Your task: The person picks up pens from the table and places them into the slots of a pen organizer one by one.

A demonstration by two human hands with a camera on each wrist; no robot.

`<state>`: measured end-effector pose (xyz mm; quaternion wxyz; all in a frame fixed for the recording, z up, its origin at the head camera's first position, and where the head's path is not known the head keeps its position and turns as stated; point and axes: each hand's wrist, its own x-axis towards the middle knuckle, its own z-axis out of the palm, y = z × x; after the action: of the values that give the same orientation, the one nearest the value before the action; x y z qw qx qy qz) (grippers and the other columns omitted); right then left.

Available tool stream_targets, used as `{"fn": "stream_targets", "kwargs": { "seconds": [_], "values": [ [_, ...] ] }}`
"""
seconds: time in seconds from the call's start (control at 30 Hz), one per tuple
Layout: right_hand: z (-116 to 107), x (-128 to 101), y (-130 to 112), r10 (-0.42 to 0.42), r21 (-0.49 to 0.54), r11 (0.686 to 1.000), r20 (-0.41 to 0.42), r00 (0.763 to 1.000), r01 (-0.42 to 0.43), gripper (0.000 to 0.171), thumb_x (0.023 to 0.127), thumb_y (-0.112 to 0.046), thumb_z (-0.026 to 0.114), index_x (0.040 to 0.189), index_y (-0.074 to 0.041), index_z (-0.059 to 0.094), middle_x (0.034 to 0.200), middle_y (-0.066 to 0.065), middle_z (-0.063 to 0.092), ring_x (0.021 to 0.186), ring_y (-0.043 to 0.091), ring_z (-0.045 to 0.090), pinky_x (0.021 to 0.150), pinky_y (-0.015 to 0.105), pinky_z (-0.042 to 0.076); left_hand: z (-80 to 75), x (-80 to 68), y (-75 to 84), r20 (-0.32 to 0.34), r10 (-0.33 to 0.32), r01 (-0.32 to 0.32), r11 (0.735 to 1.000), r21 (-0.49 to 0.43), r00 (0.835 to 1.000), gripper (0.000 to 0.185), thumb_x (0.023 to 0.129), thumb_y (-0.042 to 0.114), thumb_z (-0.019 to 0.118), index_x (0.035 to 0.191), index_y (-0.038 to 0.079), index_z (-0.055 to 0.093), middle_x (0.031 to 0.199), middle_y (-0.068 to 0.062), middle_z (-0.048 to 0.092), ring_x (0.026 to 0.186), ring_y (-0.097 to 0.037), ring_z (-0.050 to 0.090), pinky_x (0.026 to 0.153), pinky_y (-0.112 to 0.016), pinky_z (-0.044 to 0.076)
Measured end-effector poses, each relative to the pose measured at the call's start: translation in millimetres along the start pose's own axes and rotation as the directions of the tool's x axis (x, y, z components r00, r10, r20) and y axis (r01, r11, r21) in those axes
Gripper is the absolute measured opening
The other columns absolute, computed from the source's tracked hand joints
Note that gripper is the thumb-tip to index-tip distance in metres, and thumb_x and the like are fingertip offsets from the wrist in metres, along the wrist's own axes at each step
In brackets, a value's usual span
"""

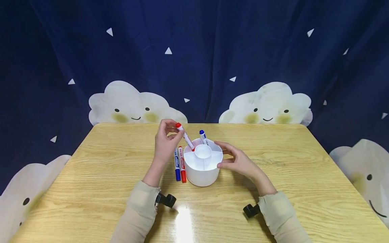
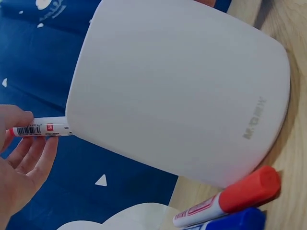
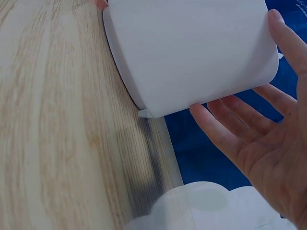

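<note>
A round white pen holder [image 1: 202, 177] with several compartments and a central cup stands on the table. My left hand [image 1: 165, 143] pinches a red-and-white marker [image 1: 186, 137] near its upper end. That marker tilts, its lower red end inside the holder's back-left compartment. In the left wrist view, the thumb and fingers hold the same marker [image 2: 43, 127] at the holder's rim. My right hand [image 1: 238, 161] grips the holder's right side, thumb at the front and fingers toward the back. In the right wrist view, the fingertips [image 3: 204, 115] touch the holder's wall [image 3: 192, 52].
A blue marker [image 1: 203, 136] stands in the holder's back compartment. Left of the holder, a second blue marker [image 1: 177, 165] and a second red marker [image 1: 182, 165] lie side by side on the wooden table [image 1: 106, 189]. A dark blue curtain [image 1: 194, 60] hangs behind.
</note>
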<state>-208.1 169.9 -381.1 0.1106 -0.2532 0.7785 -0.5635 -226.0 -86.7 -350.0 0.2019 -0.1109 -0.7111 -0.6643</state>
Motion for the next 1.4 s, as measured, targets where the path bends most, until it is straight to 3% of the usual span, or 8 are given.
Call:
{"fn": "stream_targets", "kwargs": {
  "seconds": [0.23, 0.43, 0.6, 0.9, 1.17, 1.4],
  "values": [
    [2, -1, -7, -0.001, 0.007, 1.000, 0.002, 1.000, 0.001, 0.074, 0.076, -0.008, 0.072, 0.139, -0.007, 0.034, 0.133, 0.016, 0.042, 0.114, 0.035, 0.045, 0.083, 0.032, 0.052, 3.0, -7.6, 16.2, 0.079, -0.070, 0.064, 0.995, 0.080, 0.994, 0.030, 0.081, -0.002, 0.062, 0.105, -0.001, 0.045, 0.098, -0.015, 0.054, 0.087, -0.023, 0.055, 0.068, -0.017, 0.050],
    [2, -1, -6, -0.006, 0.009, 1.000, 0.003, 1.000, 0.006, 0.073, 0.076, -0.007, 0.072, 0.139, -0.006, 0.034, 0.132, 0.017, 0.042, 0.113, 0.036, 0.045, 0.083, 0.031, 0.052, 5.3, -6.2, -5.0, 0.135, -0.114, 0.095, 0.986, 0.141, 0.984, 0.029, 0.080, 0.003, 0.065, 0.104, 0.003, 0.049, 0.098, -0.013, 0.057, 0.088, -0.021, 0.056, 0.069, -0.018, 0.049],
    [2, -1, -6, -0.007, 0.011, 1.000, 0.005, 1.000, 0.007, 0.074, 0.075, -0.006, 0.072, 0.139, -0.004, 0.033, 0.132, 0.018, 0.042, 0.113, 0.036, 0.046, 0.081, 0.028, 0.052, 7.1, -9.8, -13.0, 0.170, -0.100, 0.071, 0.983, 0.167, 0.980, 0.027, 0.080, 0.002, 0.065, 0.102, 0.003, 0.049, 0.096, -0.012, 0.058, 0.087, -0.021, 0.057, 0.071, -0.023, 0.052],
    [-1, 4, 17, -0.003, 0.005, 1.000, -0.008, 1.000, 0.003, 0.074, 0.075, -0.007, 0.072, 0.139, -0.015, 0.036, 0.134, 0.012, 0.042, 0.114, 0.031, 0.046, 0.082, 0.028, 0.052, 5.9, -12.8, -12.2, 0.186, -0.106, 0.066, 0.975, 0.210, 0.977, 0.025, 0.081, 0.005, 0.065, 0.101, 0.006, 0.050, 0.096, -0.009, 0.059, 0.088, -0.020, 0.058, 0.073, -0.027, 0.052],
    [-1, 4, 20, -0.015, 0.011, 1.000, 0.000, 1.000, 0.015, 0.074, 0.075, -0.014, 0.074, 0.138, -0.017, 0.037, 0.133, 0.011, 0.043, 0.113, 0.031, 0.047, 0.082, 0.028, 0.052, -5.1, -17.6, -15.4, 0.200, -0.195, 0.139, 0.955, 0.263, 0.960, 0.025, 0.082, 0.013, 0.066, 0.104, 0.010, 0.054, 0.099, -0.006, 0.060, 0.092, -0.019, 0.056, 0.079, -0.031, 0.050],
    [-1, 4, 19, -0.018, 0.006, 1.000, -0.009, 1.000, 0.018, 0.074, 0.075, -0.013, 0.074, 0.139, -0.015, 0.037, 0.133, 0.012, 0.043, 0.114, 0.031, 0.047, 0.083, 0.028, 0.051, -17.7, -13.9, -23.6, 0.202, -0.176, 0.101, 0.937, 0.336, 0.964, 0.020, 0.082, 0.010, 0.065, 0.101, 0.007, 0.059, 0.098, -0.007, 0.061, 0.091, -0.020, 0.058, 0.079, -0.034, 0.051]
  ]
}}
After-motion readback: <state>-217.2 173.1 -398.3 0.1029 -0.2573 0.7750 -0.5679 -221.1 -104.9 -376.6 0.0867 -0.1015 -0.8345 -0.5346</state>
